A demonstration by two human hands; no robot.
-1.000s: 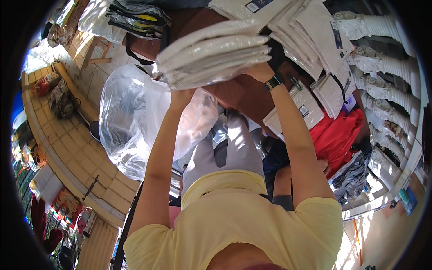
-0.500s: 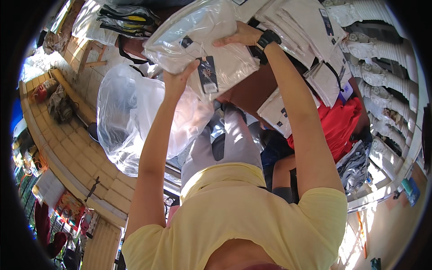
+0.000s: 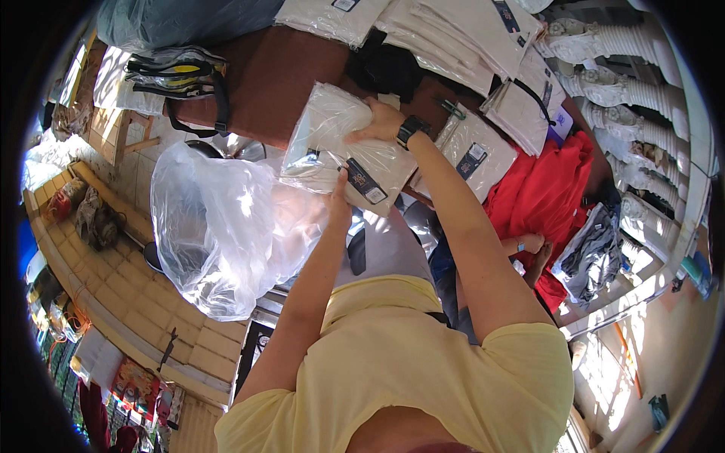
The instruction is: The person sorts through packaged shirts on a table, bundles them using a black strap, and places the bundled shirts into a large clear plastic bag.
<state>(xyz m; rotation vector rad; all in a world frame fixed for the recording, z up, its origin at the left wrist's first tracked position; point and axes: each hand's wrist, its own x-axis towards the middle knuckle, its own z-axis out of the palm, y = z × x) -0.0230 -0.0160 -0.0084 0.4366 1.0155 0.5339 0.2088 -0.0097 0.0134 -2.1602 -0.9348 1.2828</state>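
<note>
The person holds a clear-wrapped white garment packet (image 3: 343, 151) over the near edge of the dark brown surface (image 3: 279, 83). The right hand (image 3: 377, 122), a dark watch (image 3: 411, 130) on its wrist, lies across the packet's far side with the fingers curled over the wrap. The left hand (image 3: 340, 204) props it from the near side, the thumb pressed against the edge by the dark tag; I cannot tell how its other fingers sit behind the packet.

Just left of the packet hangs a big clear plastic bag (image 3: 219, 226), slack and crumpled, its mouth hard to make out. From where I stand, handling this well means keeping the packet flat between both hands, gripping the wrap rather than the tag, since the film looks slippery and the contents could fold or slide.

Counting: one packet in hand; one loose clear bag; one more tagged packet (image 3: 472, 155) just right of the watch. At the far right a stack of white packets (image 3: 461, 34) lies overlapped, and I cannot count it exactly. A red cloth (image 3: 540, 196) spreads to the right, and a black-strapped bundle (image 3: 177, 75) sits far left.
</note>
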